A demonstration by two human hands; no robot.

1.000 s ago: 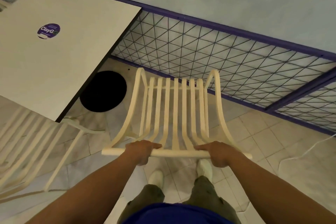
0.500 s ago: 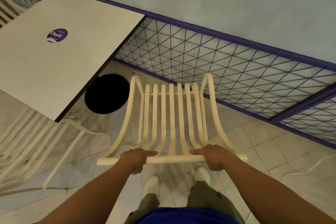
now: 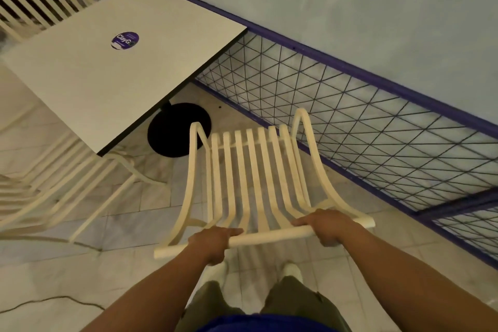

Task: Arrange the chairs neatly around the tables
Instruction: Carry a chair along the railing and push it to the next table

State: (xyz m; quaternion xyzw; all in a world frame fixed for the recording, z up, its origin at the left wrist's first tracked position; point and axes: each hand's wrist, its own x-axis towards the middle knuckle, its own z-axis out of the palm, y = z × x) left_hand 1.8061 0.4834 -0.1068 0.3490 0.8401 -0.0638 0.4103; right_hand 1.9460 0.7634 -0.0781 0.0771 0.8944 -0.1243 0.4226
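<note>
A cream slatted chair (image 3: 252,178) stands in front of me, its seat pointing toward the round black base (image 3: 178,129) of a square white table (image 3: 89,83). My left hand (image 3: 211,244) grips the chair's top rail left of centre. My right hand (image 3: 327,228) grips the same rail right of centre. A second cream chair (image 3: 51,194) sits at the table's near-left side, partly tucked under it. A third cream chair (image 3: 35,0) shows beyond the table at the top left.
A purple-framed wire mesh fence (image 3: 350,121) runs diagonally along a pale blue wall just right of the held chair. A round purple sticker (image 3: 125,40) lies on the tabletop. A thin cable (image 3: 48,300) trails over the tiled floor at lower left.
The table and its black base have slid rightward in view, nearer the held chair, and the far chair has come into sight. Both hands keep their grip on the rail.
</note>
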